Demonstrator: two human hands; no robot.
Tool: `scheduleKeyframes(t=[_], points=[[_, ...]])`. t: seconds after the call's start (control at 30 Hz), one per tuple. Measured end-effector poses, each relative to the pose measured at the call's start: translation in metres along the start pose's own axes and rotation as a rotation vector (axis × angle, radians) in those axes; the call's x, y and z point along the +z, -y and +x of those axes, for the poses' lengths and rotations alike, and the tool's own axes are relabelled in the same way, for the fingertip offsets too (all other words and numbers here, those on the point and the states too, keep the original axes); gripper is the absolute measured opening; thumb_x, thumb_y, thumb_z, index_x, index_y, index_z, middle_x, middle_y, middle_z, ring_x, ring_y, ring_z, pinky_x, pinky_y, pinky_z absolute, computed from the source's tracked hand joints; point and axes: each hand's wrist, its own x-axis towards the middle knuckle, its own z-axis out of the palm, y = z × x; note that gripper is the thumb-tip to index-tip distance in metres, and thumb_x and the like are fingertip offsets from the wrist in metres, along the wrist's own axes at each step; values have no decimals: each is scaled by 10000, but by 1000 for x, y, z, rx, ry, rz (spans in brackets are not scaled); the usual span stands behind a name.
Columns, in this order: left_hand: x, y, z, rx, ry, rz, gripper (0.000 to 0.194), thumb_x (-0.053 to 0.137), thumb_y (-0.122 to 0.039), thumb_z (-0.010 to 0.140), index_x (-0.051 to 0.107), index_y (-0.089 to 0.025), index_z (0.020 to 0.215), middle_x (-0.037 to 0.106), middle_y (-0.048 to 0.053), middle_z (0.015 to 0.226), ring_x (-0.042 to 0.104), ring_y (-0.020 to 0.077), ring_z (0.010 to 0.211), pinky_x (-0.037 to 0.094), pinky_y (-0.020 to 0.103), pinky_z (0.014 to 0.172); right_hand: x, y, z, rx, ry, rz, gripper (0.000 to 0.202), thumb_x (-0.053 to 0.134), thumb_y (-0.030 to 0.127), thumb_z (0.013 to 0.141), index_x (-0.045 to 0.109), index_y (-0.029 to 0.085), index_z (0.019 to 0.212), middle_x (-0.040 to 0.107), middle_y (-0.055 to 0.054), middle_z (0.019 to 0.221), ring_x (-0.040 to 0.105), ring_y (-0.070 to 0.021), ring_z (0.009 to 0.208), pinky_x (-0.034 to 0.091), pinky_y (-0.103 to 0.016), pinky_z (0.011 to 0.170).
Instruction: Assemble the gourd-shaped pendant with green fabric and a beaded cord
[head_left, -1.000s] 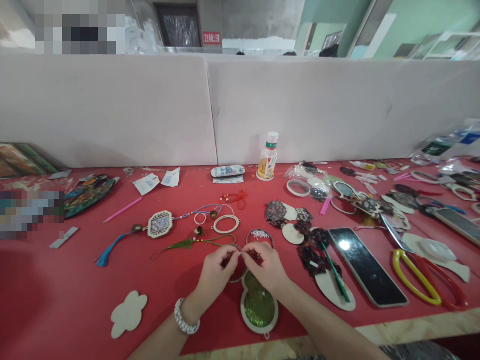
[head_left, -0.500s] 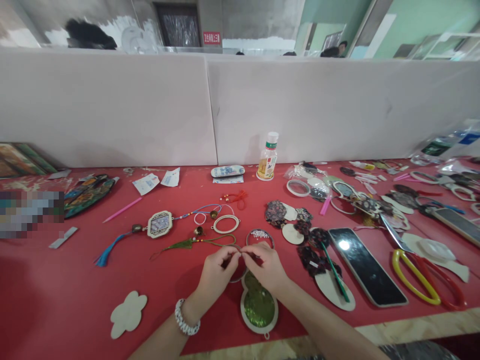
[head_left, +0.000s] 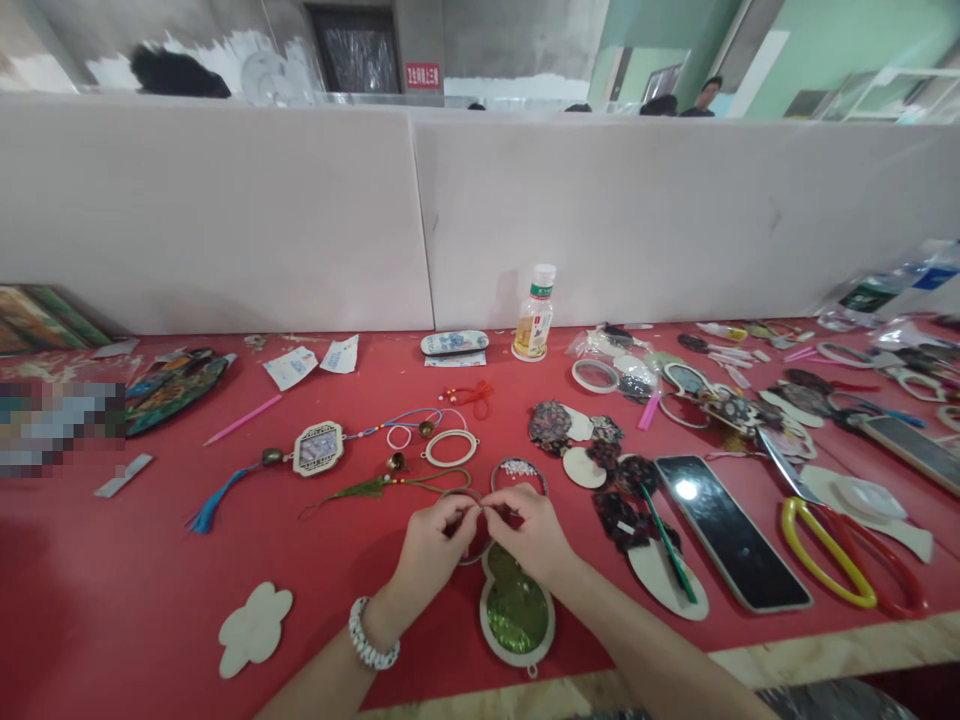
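Observation:
My left hand (head_left: 435,545) and my right hand (head_left: 532,535) meet at the fingertips, each closed in a pinch. What they pinch is too small to make out. A thin ring (head_left: 471,560) shows partly behind my left fingers. Below my hands lies a gourd-shaped pendant (head_left: 517,610) with a pale frame and shiny green filling, its top partly covered by my right hand. Just beyond my fingers are small pale beads (head_left: 519,467) inside a round rim and a green tassel (head_left: 360,488) with its cord. A white beaded bracelet (head_left: 369,640) circles my left wrist.
On the red table lie an octagonal pendant (head_left: 318,448), a pale wooden ring (head_left: 450,448) and a cloud-shaped piece (head_left: 255,630). Rightward are dark shell-like pieces (head_left: 551,425), a phone (head_left: 731,535) and scissors (head_left: 829,550). A bottle (head_left: 533,315) stands before the white partition (head_left: 637,210).
My hands keep the same pinch in nearly the same place. Beyond the partition at the upper right, a person's head shows more than before.

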Motion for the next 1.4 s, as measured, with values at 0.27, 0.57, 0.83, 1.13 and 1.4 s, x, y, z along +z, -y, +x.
scheduleKeyframes(t=[0.27, 0.57, 0.83, 1.13, 1.4], points=[[0, -2, 1, 45, -22, 29, 155, 474, -231, 765, 593, -149, 708, 573, -21, 564, 497, 93, 481, 390, 167, 469, 0, -2, 3, 46, 62, 154, 139, 522, 167, 715, 660, 170, 721, 661, -9, 634, 575, -124, 593, 452, -221, 583], [0, 0, 0, 55, -10, 38, 158, 464, -228, 766, 573, -150, 682, 511, -31, 529, 444, 87, 467, 359, 168, 456, -4, -7, 7, 57, 127, 246, 166, 505, 166, 708, 670, 167, 733, 674, -10, 673, 583, -122, 613, 457, -209, 575], [-2, 2, 1, 29, -13, -41, 187, 460, -267, 785, 584, -149, 709, 534, -24, 550, 427, 78, 441, 344, 159, 415, -10, -4, 10, 140, 171, 318, 149, 505, 197, 724, 647, 154, 717, 604, 2, 600, 481, -82, 489, 386, -177, 454], [-1, 2, 1, 15, -19, -52, 202, 480, -299, 782, 611, -153, 731, 566, -17, 562, 445, 82, 441, 347, 162, 411, -14, -1, 7, 3, 172, 323, 77, 514, 190, 722, 581, 153, 727, 557, 10, 623, 482, -92, 556, 407, -196, 530], [0, 1, -2, -29, 46, -216, 225, 430, -329, 831, 569, -154, 806, 417, -70, 456, 391, 72, 410, 335, 171, 425, -7, -5, 7, 142, 159, 429, 135, 515, 269, 752, 543, 158, 679, 475, 36, 567, 409, -75, 483, 342, -190, 462]])
